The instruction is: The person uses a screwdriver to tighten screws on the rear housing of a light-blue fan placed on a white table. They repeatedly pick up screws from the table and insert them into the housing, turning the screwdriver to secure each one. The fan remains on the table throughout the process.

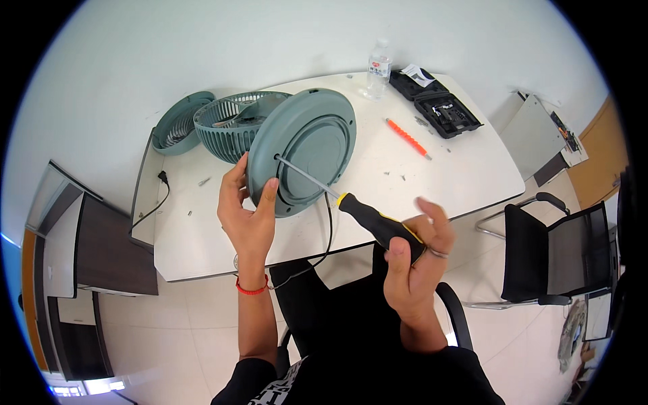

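A green-grey fan lies tipped on the table, its round base (pixel 324 155) facing me. My left hand (pixel 251 206) grips the base's lower left rim, thumb on the underside and fingers behind. In my right hand (pixel 420 260) is a black and yellow screwdriver (pixel 374 219), its handle end against the palm with the thumb and fingers around it. The screwdriver's metal shaft reaches up and left, and its tip sits in a hole near the base's left edge. Whatever is inside that hole is hidden. Behind the base shows the slatted fan housing (pixel 226 128), with the blades inside.
A round grille cover (pixel 179 125) leans at the table's far left. Farther right are a clear bottle (pixel 379 71), an open black tool case (pixel 445 111) and an orange-red rod (pixel 408 139). Small metal bits lie scattered. A power cord hangs over the front edge; a black chair (pixel 526 253) stands right.
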Demonstrator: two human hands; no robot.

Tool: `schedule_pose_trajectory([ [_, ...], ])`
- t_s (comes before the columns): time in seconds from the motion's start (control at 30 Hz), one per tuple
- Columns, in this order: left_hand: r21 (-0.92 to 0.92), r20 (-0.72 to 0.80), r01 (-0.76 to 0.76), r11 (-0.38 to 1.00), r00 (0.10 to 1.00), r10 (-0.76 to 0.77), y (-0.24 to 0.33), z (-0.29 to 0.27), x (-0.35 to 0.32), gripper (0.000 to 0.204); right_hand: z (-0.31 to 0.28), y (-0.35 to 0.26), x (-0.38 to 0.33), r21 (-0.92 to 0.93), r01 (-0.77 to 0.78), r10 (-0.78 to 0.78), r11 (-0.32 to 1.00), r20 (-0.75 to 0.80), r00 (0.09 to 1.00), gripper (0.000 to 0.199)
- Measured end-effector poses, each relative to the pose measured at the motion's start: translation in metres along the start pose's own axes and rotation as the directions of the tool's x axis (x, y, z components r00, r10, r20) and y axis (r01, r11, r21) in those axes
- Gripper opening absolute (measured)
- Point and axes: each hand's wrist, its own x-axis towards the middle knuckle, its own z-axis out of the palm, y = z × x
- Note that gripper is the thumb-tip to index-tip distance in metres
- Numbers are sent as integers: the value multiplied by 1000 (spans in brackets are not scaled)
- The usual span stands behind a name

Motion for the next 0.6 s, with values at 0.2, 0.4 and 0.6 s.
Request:
schedule_pose_trajectory([
  [0.2, 1, 1, -4, 1000, 1000, 4, 0, 0, 0, 49, -3, 10, -3, 83, -42, 39, 996, 37, 999, 78],
  [0.4, 17, 22, -26, 1000, 999, 26, 0, 0, 0, 49, 7, 12, 2, 239, 1, 29, 971, -125, 992, 77],
  [0.6, 103, 13, -152, 983, 988, 151, 1, 8, 1, 51, 1, 16, -10, 29, -161, 161, 987, -9, 987, 69],
])
